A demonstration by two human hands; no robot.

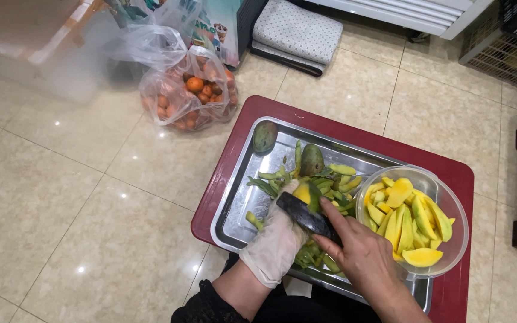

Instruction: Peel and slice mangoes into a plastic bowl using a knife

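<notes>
A partly peeled mango (304,194) is gripped in the gloved left hand (276,239), over the near half of the steel tray (234,197). The fingers of that hand are closed around the fruit from below; yellow flesh is exposed on top, with green skin left on its far side. A dark-handled peeler (306,216) is clamped in the bare right hand (360,254), the forefinger laid along it and the tool pressed against the mango. The two hands are held close together, touching at the fruit.

Green peel strips (324,182) are heaped in the tray, under and just beyond the hands. At the tray's right edge, and resting partly inside it, a clear bowl (456,206) is filled with yellow mango slices (408,221). Two unpeeled green mangoes are noted in the far part of the tray: one (312,159) near the middle, the other (265,136) in the far left corner. The tray is carried on a dark red low table (462,179).

Beyond the tray's far left corner, on the tiled floor (61,197), a clear plastic bag of small orange fruit (195,90) is seen. Folded padded cloths (297,33) lie farther back.
</notes>
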